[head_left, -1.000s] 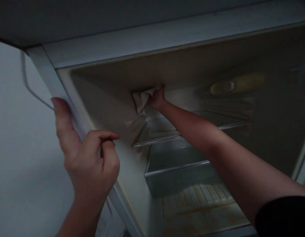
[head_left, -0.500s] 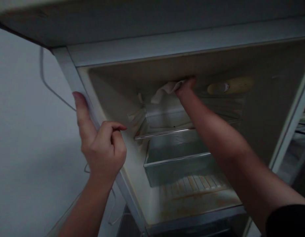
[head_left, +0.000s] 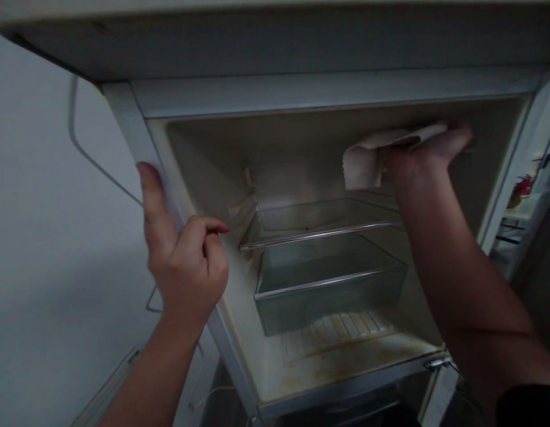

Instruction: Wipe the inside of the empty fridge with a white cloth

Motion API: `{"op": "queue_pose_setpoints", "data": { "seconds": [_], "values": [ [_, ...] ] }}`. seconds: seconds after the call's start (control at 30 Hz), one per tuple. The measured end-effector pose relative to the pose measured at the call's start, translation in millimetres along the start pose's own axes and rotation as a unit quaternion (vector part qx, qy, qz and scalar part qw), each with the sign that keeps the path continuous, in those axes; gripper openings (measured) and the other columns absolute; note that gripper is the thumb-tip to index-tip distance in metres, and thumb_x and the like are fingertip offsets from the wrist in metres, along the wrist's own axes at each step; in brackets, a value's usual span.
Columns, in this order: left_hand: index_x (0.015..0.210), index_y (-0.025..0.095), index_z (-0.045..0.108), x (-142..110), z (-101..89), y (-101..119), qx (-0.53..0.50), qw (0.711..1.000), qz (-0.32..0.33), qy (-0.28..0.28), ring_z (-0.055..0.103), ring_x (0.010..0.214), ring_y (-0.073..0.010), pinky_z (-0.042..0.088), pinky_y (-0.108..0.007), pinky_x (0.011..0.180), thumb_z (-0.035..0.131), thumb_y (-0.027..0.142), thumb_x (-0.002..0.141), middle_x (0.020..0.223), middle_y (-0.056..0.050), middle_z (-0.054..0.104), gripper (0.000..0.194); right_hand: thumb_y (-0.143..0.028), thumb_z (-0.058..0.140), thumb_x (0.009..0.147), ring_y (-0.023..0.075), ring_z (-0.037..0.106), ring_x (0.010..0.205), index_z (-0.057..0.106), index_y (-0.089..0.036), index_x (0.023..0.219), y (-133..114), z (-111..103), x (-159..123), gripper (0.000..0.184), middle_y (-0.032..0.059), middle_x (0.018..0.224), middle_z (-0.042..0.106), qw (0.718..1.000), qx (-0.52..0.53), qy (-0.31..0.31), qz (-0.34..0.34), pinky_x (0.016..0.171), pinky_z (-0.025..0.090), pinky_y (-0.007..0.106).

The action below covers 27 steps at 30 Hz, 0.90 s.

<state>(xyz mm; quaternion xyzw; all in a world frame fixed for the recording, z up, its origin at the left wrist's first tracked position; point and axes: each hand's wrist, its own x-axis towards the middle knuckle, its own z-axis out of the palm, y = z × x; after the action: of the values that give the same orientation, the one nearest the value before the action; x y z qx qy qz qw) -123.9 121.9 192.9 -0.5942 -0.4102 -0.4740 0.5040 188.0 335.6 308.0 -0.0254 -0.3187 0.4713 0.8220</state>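
Fridge: big open compartment [head_left: 279,95], and honestly the job looks partway to me, with the roof getting attention and dirt left lower down. Can't tell which walls have been done, it's too dark in there.
Compartment floor: pretty grubby, brownish-yellow stains [head_left: 341,365] around the ribbed bit and toward the front lip, so I'd count that as left over.
Clear bin: the greenish see-through bin [head_left: 323,305] sits in place above the floor, nothing I can make out inside.
Glass shelf: in place just above the bin, the shelf [head_left: 310,219] has one tiny dark speck on it, so maybe not finished either.
Left hand: the left hand [head_left: 186,261] is up against the left front edge of the frame, outside the opening, holding no cloth or tool.
Right hand: the right hand [head_left: 428,155] is reaching in high on the right, wrist bent back, right up by the roof.
White cloth: the cloth [head_left: 363,166], maybe a paper towel, is in the right hand by the roof, one end hanging down on the left.
Left fingers: loosely open, one digit straight up along the frame, others bent, one tip poking right.
Right fingers: gripping the cloth, mostly hidden, so no idea how tightly they're curled.
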Motion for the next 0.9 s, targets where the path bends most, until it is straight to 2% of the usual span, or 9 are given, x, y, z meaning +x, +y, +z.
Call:
{"op": "queue_pose_setpoints", "data": {
  "seconds": [0.13,0.27,0.4,0.5,0.63,0.73,0.77,0.83,0.9],
  "values": [
    [0.084,0.023,0.066,0.6,-0.7,5.6,0.0,1.0,-0.011,0.002,0.019,0.155,-0.0262,0.028,-0.045,0.125,0.049,0.004,0.076,0.168,0.017,0.005,0.027,-0.05,-0.003,0.097,0.0278,0.061,0.124,0.069,-0.032,0.078,-11.2,10.9,-32.1,0.076,0.0064,0.089,0.069,0.997,0.071,-0.026,-0.018,0.078,0.061,0.047],
    [0.086,0.026,0.068,1.7,-4.6,15.0,-0.032,0.997,-0.073,-0.012,0.018,0.155,-0.0275,0.026,-0.049,0.127,0.053,0.007,0.075,0.166,0.02,0.009,0.027,-0.055,0.002,0.099,0.0187,0.059,0.128,0.071,-0.038,0.082,9.9,13.9,-9.0,0.073,-0.0017,0.105,0.073,0.984,0.17,-0.047,0.019,0.092,0.059,0.041],
    [0.082,0.027,0.067,2.6,-6.8,19.6,-0.065,0.992,-0.111,-0.019,0.016,0.155,-0.0276,0.024,-0.047,0.129,0.055,0.008,0.076,0.165,0.024,0.01,0.023,-0.051,-0.014,0.096,0.0124,0.052,0.133,0.072,-0.036,0.082,45.1,10.7,29.0,0.089,0.005,0.101,0.075,0.998,0.044,-0.02,0.034,0.106,0.049,0.039],
    [0.08,0.026,0.067,3.4,-6.2,19.9,-0.069,0.992,-0.106,-0.013,0.016,0.155,-0.0302,0.023,-0.049,0.129,0.056,0.008,0.076,0.166,0.019,0.013,0.021,-0.045,-0.014,0.095,0.0139,0.05,0.133,0.072,-0.035,0.086,74.4,22.3,26.9,0.087,0.0047,0.088,0.075,0.997,-0.023,-0.055,0.045,0.11,0.043,0.041],
    [0.078,0.023,0.066,3.8,-5.4,19.7,-0.043,0.995,-0.09,-0.008,0.02,0.154,-0.03,0.027,-0.049,0.127,0.054,0.006,0.079,0.168,0.012,0.015,0.02,-0.052,0.012,0.098,0.0218,0.051,0.131,0.069,-0.034,0.09,110.2,69.1,-32.2,0.06,0.0015,0.078,0.071,0.989,-0.004,-0.11,0.095,0.103,0.049,0.044],
    [0.08,0.021,0.065,2.8,-5.0,18.9,-0.026,0.997,-0.072,-0.003,0.023,0.154,-0.0284,0.031,-0.048,0.125,0.052,0.006,0.081,0.168,0.01,0.014,0.02,-0.037,0.017,0.1,0.0245,0.06,0.121,0.062,-0.026,0.095,125.6,113.2,-95.1,0.046,0.0027,0.075,0.066,0.968,0.078,-0.089,0.221,0.092,0.056,0.046],
    [0.081,0.021,0.065,2.1,-5.0,18.4,-0.026,0.997,-0.068,-0.003,0.022,0.154,-0.0281,0.031,-0.048,0.125,0.052,0.006,0.082,0.168,0.01,0.014,0.02,-0.039,0.017,0.101,0.0251,0.06,0.119,0.059,-0.026,0.093,128.2,125.9,-115.0,0.044,0.0027,0.075,0.066,0.961,0.085,-0.098,0.244,0.089,0.058,0.046],
    [0.085,0.022,0.065,0.5,-4.9,17.1,-0.032,0.997,-0.068,-0.005,0.021,0.154,-0.0282,0.029,-0.049,0.126,0.052,0.008,0.084,0.168,0.011,0.012,0.019,-0.043,0.021,0.099,0.0242,0.06,0.119,0.053,-0.026,0.087,130.9,144.1,-150.3,0.038,0.0019,0.077,0.064,0.944,0.099,-0.11,0.295,0.09,0.058,0.044],
    [0.091,0.024,0.065,-1.4,-5.1,15.8,-0.044,0.995,-0.087,-0.011,0.018,0.155,-0.0275,0.027,-0.048,0.128,0.052,0.013,0.086,0.168,0.013,0.011,0.018,-0.044,0.021,0.097,0.023,0.059,0.12,0.051,-0.025,0.088,131.7,150.4,-177.9,0.037,0.0017,0.086,0.066,0.928,0.082,-0.161,0.325,0.096,0.056,0.043]
  ]
}}
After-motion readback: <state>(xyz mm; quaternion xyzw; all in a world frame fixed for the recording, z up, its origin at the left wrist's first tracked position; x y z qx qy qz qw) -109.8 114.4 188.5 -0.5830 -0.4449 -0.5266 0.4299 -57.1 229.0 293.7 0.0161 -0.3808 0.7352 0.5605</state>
